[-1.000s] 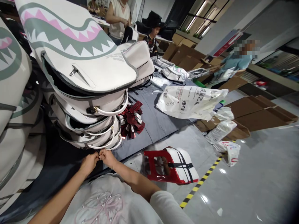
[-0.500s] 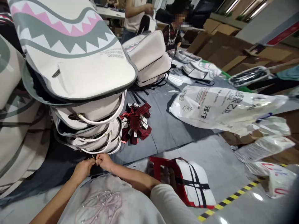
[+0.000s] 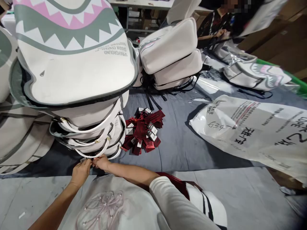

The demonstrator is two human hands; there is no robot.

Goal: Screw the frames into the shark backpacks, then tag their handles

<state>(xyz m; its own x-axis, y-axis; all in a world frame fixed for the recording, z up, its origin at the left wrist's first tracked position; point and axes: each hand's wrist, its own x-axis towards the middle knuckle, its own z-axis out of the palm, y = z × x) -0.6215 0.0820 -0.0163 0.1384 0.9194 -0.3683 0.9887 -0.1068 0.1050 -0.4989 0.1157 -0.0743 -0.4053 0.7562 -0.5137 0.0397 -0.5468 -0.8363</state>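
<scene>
My left hand point(image 3: 82, 171) and my right hand point(image 3: 101, 162) are close together at the table's near edge, just below the handles of a stack of white bags point(image 3: 79, 76) with green and pink shark-tooth print. Fingers of both hands are pinched around something small that I cannot make out. A white handle point(image 3: 96, 127) with gold-coloured fittings curves above them. Right of the stack, a pile of dark red tags point(image 3: 144, 132) with white labels lies on the grey cloth point(image 3: 172, 127).
More white bags stand at the left point(image 3: 19, 127) and behind the tags point(image 3: 170, 48). A large printed plastic bag point(image 3: 251, 127) lies at the right. A person point(image 3: 213, 24) is across the table. A red stool point(image 3: 175, 185) is beside me.
The view has turned and shifted, so the stool sits lower and partly behind my sleeve. My hands remain together under the handles, slightly closer to the stack.
</scene>
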